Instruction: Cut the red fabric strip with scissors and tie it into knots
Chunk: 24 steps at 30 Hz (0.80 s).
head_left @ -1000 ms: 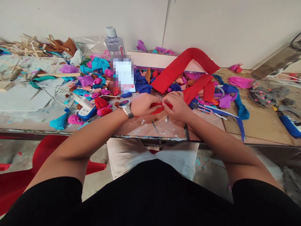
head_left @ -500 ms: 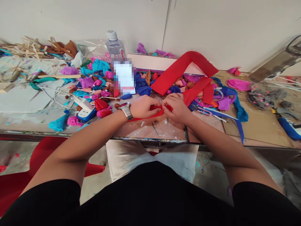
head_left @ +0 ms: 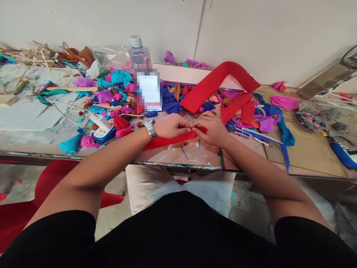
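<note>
Over the front of the table, my left hand (head_left: pixel 174 126) and my right hand (head_left: pixel 209 127) meet fingertip to fingertip. Both pinch a narrow red fabric strip (head_left: pixel 170 142), whose loose end trails left beneath my left wrist. What the fingertips do to the cloth between them is partly hidden. A wider red fabric band (head_left: pixel 206 85) lies bent in a loop just beyond my hands, over a heap of coloured cloth pieces. To the right of my right hand lie scissors (head_left: pixel 242 131) with pinkish handles, beside a blue fabric strip (head_left: pixel 275 137).
A water bottle (head_left: pixel 139 54) and a phone with a blurred screen (head_left: pixel 150 91) stand behind the left hand. Further left are a power strip (head_left: pixel 103 133), rolled cloth flowers, green-handled pliers (head_left: pixel 51 96) and wooden sticks (head_left: pixel 39 56). Cardboard (head_left: pixel 306 152) covers the table's right side.
The red strip's left part now hangs lower and shows more below my left wrist. My fingertips have drawn closer together on it. The view has shifted slightly.
</note>
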{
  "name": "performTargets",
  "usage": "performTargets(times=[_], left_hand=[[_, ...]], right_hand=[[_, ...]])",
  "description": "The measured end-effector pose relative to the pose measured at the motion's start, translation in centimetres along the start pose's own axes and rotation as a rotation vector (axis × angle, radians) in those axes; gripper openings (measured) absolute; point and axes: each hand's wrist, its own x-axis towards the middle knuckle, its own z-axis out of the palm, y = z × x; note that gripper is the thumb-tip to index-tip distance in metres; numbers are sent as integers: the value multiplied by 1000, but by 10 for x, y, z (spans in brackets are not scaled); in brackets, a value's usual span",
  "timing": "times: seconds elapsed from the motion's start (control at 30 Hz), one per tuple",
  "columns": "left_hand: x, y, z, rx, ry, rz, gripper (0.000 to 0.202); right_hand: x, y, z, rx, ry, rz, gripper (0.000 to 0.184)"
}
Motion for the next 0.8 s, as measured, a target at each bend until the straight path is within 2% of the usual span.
performTargets(times=[0.27,0.53,0.8], left_hand=[[1,-5,0,-88,-24,-8,35],[1,-5,2,-190,-36,-76,31],[3,-4,-7,-424,-84,-249,33]], right_hand=[[-1,4,3,17,14,-3,17],[-1,7,10,37,58,-30,17],[-2,10,10,64,106,-118,19]])
